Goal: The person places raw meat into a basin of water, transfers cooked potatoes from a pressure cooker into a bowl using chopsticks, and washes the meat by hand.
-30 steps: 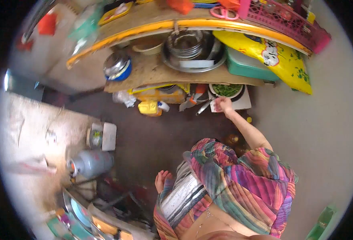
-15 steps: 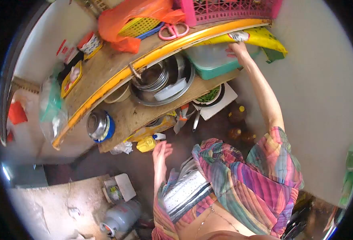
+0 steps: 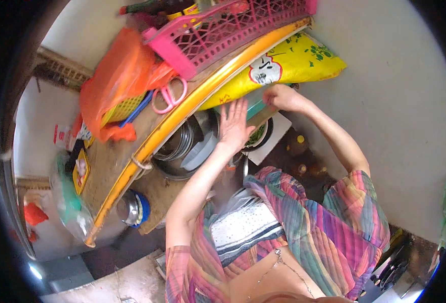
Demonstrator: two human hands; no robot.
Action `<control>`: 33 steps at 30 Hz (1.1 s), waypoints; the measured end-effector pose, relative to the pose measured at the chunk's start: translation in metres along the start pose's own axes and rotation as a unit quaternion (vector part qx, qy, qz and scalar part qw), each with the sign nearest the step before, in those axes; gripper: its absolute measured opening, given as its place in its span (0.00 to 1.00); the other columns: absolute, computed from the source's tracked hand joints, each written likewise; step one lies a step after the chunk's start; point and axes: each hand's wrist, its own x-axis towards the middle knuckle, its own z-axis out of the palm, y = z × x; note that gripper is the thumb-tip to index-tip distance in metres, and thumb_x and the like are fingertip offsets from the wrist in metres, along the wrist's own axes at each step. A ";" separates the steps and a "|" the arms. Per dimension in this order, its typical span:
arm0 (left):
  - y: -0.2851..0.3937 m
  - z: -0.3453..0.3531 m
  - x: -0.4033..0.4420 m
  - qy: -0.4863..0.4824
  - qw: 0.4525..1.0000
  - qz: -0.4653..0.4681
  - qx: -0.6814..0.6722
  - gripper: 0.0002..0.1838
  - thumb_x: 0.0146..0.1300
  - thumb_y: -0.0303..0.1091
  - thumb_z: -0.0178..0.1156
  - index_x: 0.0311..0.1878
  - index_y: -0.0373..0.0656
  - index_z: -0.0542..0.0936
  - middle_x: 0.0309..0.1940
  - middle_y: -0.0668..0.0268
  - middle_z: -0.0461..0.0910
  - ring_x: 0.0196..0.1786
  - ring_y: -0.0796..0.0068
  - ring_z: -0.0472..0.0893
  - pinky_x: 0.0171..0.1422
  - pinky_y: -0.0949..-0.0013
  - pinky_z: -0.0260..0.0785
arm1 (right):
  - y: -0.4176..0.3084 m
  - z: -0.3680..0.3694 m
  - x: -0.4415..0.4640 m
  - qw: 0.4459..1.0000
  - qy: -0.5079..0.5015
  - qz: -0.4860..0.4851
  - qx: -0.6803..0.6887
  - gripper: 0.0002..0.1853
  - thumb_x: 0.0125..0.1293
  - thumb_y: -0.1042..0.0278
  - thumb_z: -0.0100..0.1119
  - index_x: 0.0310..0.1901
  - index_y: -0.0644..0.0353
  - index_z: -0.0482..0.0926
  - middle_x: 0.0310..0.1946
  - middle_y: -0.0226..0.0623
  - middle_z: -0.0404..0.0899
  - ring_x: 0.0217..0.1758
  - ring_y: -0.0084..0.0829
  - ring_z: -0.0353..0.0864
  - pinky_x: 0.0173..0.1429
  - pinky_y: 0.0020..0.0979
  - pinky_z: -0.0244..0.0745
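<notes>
My left hand [image 3: 234, 123] is open, fingers extended, at the left end of a teal-green tub [image 3: 257, 107] on the lower shelf. My right hand [image 3: 283, 97] has its fingers curled at the tub's front edge, on the right. Over the tub lies a full yellow bag [image 3: 303, 63] with a white label and green leaf print, just above both hands. Left of my left hand, a large steel basin [image 3: 175, 174] holds stacked metal bowls [image 3: 177, 144] and a whitish plastic piece [image 3: 197, 154].
Above is the shelf's yellow edge [image 3: 182, 113]. A pink basket [image 3: 228, 40], pink-handled scissors [image 3: 170, 98] and an orange plastic bag [image 3: 117, 83] sit on top. Below are a pan of greens [image 3: 259, 134] and bottles [image 3: 297, 146]. A wall [image 3: 389, 111] bounds the right.
My left hand has risen from low down to the tub's left end. My right hand has moved down and left from the yellow bag to the tub's edge. The view has shifted.
</notes>
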 end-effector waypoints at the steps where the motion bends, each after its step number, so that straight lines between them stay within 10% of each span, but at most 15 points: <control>1: -0.001 -0.008 0.001 -0.011 1.000 -0.018 0.007 0.44 0.54 0.49 0.60 0.69 0.38 0.51 0.69 0.56 0.50 0.72 0.61 0.49 0.72 0.48 0.37 | -0.002 -0.001 -0.012 0.998 0.011 -0.010 -0.053 0.12 0.49 0.72 0.50 0.35 0.63 0.79 0.31 0.46 0.80 0.29 0.35 0.82 0.39 0.35 0.75; 7: -0.044 -0.057 0.032 0.044 0.986 -0.007 -0.162 0.27 0.62 0.38 0.54 0.60 0.33 0.63 0.52 0.43 0.70 0.56 0.49 0.70 0.61 0.59 0.62 | 0.050 0.014 -0.012 0.994 0.096 0.046 -0.010 0.12 0.51 0.69 0.50 0.36 0.61 0.80 0.32 0.48 0.80 0.37 0.44 0.80 0.43 0.41 0.74; 9: -0.060 -0.052 0.043 0.096 0.978 -0.027 -0.182 0.22 0.64 0.39 0.51 0.57 0.37 0.68 0.53 0.46 0.71 0.57 0.48 0.70 0.63 0.60 0.61 | 0.060 0.027 0.017 0.973 0.227 -0.013 -0.041 0.11 0.53 0.69 0.50 0.35 0.62 0.80 0.32 0.50 0.79 0.39 0.48 0.79 0.44 0.44 0.73; 17: -0.064 -0.054 0.053 0.143 0.955 -0.061 -0.252 0.21 0.65 0.43 0.52 0.57 0.43 0.72 0.56 0.56 0.73 0.61 0.59 0.69 0.65 0.62 0.59 | 0.041 0.045 0.130 0.947 0.248 -0.007 -0.206 0.27 0.53 0.67 0.53 0.59 0.52 0.67 0.59 0.49 0.64 0.63 0.47 0.62 0.63 0.45 0.60; 26: -0.064 -0.051 0.057 0.085 0.936 -0.142 -0.311 0.23 0.65 0.46 0.51 0.59 0.44 0.70 0.59 0.58 0.69 0.64 0.62 0.66 0.67 0.63 0.56 | 0.036 0.068 0.165 0.938 0.218 -0.065 -0.261 0.32 0.58 0.58 0.50 0.66 0.48 0.57 0.67 0.40 0.53 0.71 0.42 0.50 0.72 0.41 0.44; 33: -0.062 -0.056 0.057 0.040 0.937 -0.149 -0.314 0.28 0.65 0.48 0.51 0.62 0.41 0.66 0.62 0.57 0.65 0.66 0.67 0.63 0.70 0.67 0.51 | 0.036 0.062 0.156 0.978 0.190 -0.035 -0.080 0.32 0.63 0.48 0.44 0.68 0.48 0.53 0.70 0.36 0.49 0.73 0.39 0.45 0.74 0.40 0.38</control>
